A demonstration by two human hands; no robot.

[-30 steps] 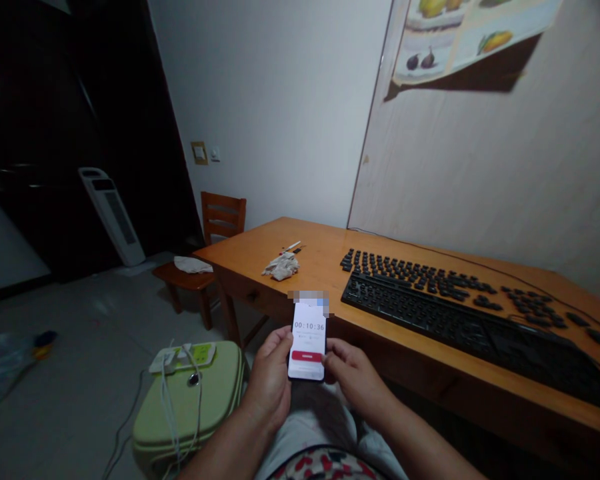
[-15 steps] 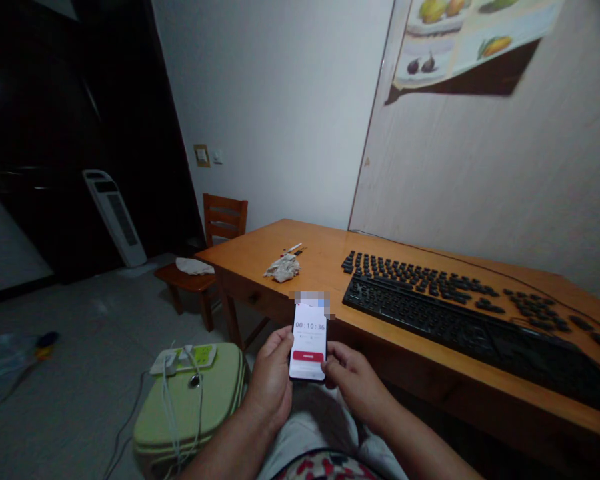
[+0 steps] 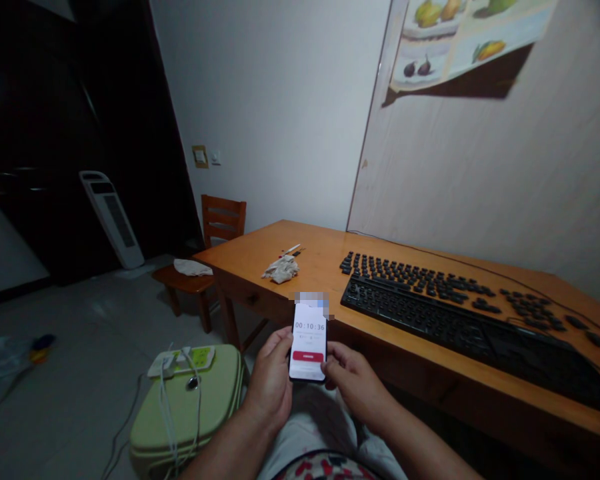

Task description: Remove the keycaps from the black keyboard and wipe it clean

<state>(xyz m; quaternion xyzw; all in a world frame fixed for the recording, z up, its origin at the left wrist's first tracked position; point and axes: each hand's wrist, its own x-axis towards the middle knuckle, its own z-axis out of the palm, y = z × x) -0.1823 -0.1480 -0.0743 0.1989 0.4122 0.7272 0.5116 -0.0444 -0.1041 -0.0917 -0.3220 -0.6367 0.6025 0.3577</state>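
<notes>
A smartphone (image 3: 309, 340) is held upright over my lap, its lit screen showing 00:10:36 and a red button. My left hand (image 3: 273, 367) is closed around the phone's left edge, thumb along the side. On the other side, my right hand (image 3: 349, 373) grips the lower right edge, its thumb by the bottom corner of the screen. Beyond the phone, a black keyboard (image 3: 430, 330) with its keycaps off lies along the front of the wooden table (image 3: 320, 243). Loose black keycaps (image 3: 415, 273) are laid out in rows behind it.
A crumpled cloth (image 3: 281, 269) and a white pen-like tool (image 3: 291, 249) lie on the table's left part. At lower left, a green suitcase (image 3: 180, 413) carries a power strip (image 3: 207, 360) with cables. A wooden chair (image 3: 224, 217) stands behind the table's left end.
The view has shifted very slightly, so the background sits a little further left. Both hands and the phone keep the same hold, and the screen shows the same time.
</notes>
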